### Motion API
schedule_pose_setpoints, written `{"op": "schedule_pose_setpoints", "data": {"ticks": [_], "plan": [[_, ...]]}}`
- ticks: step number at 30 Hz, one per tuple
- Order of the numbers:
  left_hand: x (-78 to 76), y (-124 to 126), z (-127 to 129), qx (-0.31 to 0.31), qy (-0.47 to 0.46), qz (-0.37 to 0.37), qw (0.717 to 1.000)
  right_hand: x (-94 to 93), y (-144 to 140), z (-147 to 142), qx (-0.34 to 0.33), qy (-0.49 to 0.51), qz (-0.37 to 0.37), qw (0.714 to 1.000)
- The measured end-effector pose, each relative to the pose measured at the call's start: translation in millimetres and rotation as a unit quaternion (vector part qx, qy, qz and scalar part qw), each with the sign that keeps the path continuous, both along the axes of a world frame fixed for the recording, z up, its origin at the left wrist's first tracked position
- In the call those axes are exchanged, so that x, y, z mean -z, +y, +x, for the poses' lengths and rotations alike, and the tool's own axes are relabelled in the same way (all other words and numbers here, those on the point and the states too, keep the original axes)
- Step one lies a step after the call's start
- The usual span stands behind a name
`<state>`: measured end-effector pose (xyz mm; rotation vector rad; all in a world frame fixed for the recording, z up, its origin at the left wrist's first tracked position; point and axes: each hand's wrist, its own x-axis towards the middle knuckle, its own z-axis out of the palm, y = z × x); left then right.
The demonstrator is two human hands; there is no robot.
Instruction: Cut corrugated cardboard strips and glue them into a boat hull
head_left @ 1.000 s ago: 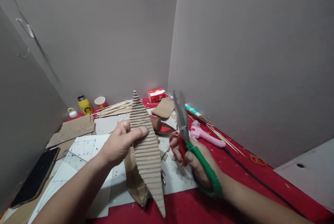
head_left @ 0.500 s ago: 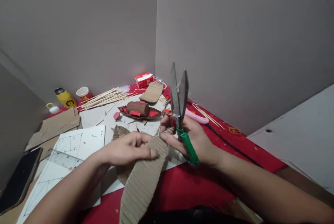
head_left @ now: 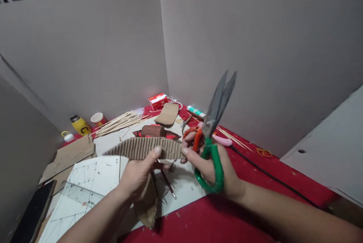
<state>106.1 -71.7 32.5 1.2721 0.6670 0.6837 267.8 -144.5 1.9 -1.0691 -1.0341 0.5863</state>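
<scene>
In the head view, a leaf-shaped strip of corrugated cardboard [head_left: 141,148] is held up between the two hands, above the worktop [head_left: 195,220]. The left hand [head_left: 141,173] is closed on its lower edge, thumb pressed flat on the ridged face. The right hand [head_left: 214,165] is wrapped around the green and orange handles of the scissors [head_left: 208,126], while its thumb and fingertips pinch the right end of the strip. The blades point up, slightly parted and away from the cardboard.

Just beyond the strip, partly covered by it, sits a small brown and red boat [head_left: 153,131]. A pencil [head_left: 169,187] and a bent cardboard piece [head_left: 146,207] lie below the strip. A clear ruler [head_left: 81,193] lies across drawn diagrams at the left, near a phone [head_left: 35,212]. Thin sticks [head_left: 121,124] are heaped beyond.
</scene>
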Motion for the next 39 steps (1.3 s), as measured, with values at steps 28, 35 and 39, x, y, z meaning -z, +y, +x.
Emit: {"op": "schedule_pose_setpoints", "data": {"ticks": [28,35,39], "plan": [[-47.4,23.3,-48.7,-0.038,-0.008,0.218,0.975,8.9,-4.1,4.8,-0.230,-0.353,-0.091,0.902],[-50.2,20.2,-48.3,-0.031,-0.024,0.197,0.980,12.3,-3.7,5.1,-0.211,-0.394,-0.100,0.889],[-49.1,20.8,-47.7,-0.022,-0.033,0.200,0.979,11.0,-4.9,4.1,-0.226,-0.385,-0.096,0.890]]}}
